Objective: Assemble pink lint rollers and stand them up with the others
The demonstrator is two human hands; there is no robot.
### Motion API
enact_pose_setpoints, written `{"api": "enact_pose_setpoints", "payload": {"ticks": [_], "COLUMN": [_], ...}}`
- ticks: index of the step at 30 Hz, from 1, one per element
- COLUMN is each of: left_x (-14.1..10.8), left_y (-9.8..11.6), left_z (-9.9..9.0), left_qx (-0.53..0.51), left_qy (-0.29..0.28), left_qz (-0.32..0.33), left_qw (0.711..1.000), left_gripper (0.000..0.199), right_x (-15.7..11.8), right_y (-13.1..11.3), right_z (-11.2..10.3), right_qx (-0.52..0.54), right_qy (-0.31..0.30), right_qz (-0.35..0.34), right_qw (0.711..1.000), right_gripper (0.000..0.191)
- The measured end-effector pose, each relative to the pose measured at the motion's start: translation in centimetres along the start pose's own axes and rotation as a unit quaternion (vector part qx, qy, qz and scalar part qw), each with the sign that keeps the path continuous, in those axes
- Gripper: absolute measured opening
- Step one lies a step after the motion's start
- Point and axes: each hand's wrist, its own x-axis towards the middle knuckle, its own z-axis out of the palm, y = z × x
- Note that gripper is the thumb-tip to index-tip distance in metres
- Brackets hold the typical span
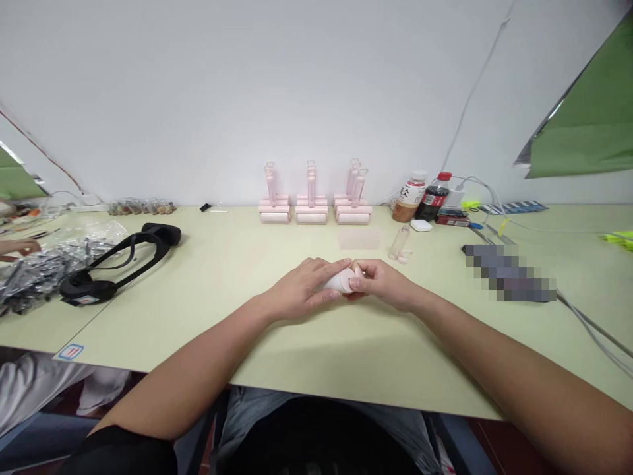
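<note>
Between my two hands, just above or on the table, lies a white lint-roller refill roll (338,282). My left hand (302,289) wraps over its left side, fingers along the top. At its right end my right hand (380,282) pinches with thumb and fingers, and a small pink piece shows there; the fingers partly hide it. Just beyond my right hand, a clear pink handle (398,241) lies next to small pink plastic parts (404,257). A translucent pink cover (359,239) rests behind the roll.
Along the wall stand three groups of pink lint rollers (311,210). A bottle with a white cap (409,196), a cola bottle (434,198) and cables are at back right. A pixelated dark object (509,272) lies right. A black headset (116,264) and silvery packets (47,277) lie left, near another person's hand (20,247).
</note>
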Motion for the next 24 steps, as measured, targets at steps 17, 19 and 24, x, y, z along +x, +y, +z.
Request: {"api": "enact_pose_setpoints", "payload": {"ticks": [17,19,24], "left_x": [0.2,0.3,0.2], "left_y": [0.1,-0.1,-0.3], "left_z": [0.3,0.4,0.5], "left_qx": [0.127,0.131,0.14], "left_qy": [0.001,0.003,0.008], "left_qz": [-0.063,-0.067,-0.074], "left_qw": [0.99,0.989,0.987], "left_gripper": [0.05,0.052,0.054], "right_x": [-0.2,-0.1,0.0], "right_y": [0.6,0.7,0.6], "right_z": [-0.4,-0.3,-0.2], "right_qx": [-0.242,-0.256,-0.282], "right_qy": [-0.005,0.007,0.033], "right_qz": [-0.068,-0.086,-0.137], "right_qw": [0.968,0.963,0.949], "right_gripper": [0.032,0.032,0.033]}}
